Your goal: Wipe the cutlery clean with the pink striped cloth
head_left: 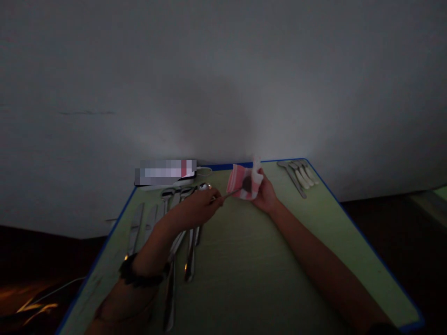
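My left hand point(201, 208) is closed on the handle of a spoon point(247, 184), whose dark bowl points right. The bowl rests against, or just in front of, a pink and white patterned cloth point(238, 176). From behind and the right, my right hand point(267, 193) grips this cloth with its fingers partly hidden by it. Under and beside my left arm lie several metal spoons point(189, 263) and table knives point(135, 229), partly covered by the hand and forearm.
On the table's point(244, 279) far right lie a metal-handled spoon point(295, 182) and several pieces of cutlery with white handles point(307, 176). A blurred-out flat device point(164, 173) with a white cable point(205, 171) sits at the back left. A pale wall point(223, 93) borders the far edge.
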Available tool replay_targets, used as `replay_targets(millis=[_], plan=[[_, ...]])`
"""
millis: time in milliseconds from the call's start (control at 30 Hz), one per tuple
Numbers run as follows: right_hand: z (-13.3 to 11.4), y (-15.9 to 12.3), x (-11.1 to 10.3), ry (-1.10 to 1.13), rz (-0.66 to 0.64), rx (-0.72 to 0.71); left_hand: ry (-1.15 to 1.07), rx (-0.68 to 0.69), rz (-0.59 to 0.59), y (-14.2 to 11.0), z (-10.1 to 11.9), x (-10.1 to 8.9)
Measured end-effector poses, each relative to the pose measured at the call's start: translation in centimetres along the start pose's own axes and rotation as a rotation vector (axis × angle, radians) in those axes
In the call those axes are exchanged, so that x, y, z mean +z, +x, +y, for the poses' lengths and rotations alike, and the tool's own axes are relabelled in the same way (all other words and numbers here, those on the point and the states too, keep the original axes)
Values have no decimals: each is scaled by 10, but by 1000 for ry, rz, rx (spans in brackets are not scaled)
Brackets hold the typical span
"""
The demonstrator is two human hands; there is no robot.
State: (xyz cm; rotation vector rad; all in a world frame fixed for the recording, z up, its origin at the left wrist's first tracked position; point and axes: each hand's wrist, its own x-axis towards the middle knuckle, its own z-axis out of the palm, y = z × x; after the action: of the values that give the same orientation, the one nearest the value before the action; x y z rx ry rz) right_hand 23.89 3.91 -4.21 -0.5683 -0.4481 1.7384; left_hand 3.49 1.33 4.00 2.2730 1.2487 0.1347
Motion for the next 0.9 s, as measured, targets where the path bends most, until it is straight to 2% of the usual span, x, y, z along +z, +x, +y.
replay_targets(millis=[67,200,300,367,533,767,900], plan=[[-1,0,-1,-17,-16,8,-20,6,64,-2,-1,-6],[0,0,-2,-47,-25,14,-138,-26,108,-8,-2,-17],[4,0,-4,-117,14,6,-205,-7,132,-11,-2,-22],[7,0,-6,-192,46,-3,-248,55,91,-14,2,-24],[12,-1,-10,-276,70,-26,-244,247,-109,-25,21,-26],[23,2,-2,-225,275,-214,-224,314,-303,-19,27,-12],[32,-1,9,-178,378,-218,-180,307,-365,-11,28,4]])
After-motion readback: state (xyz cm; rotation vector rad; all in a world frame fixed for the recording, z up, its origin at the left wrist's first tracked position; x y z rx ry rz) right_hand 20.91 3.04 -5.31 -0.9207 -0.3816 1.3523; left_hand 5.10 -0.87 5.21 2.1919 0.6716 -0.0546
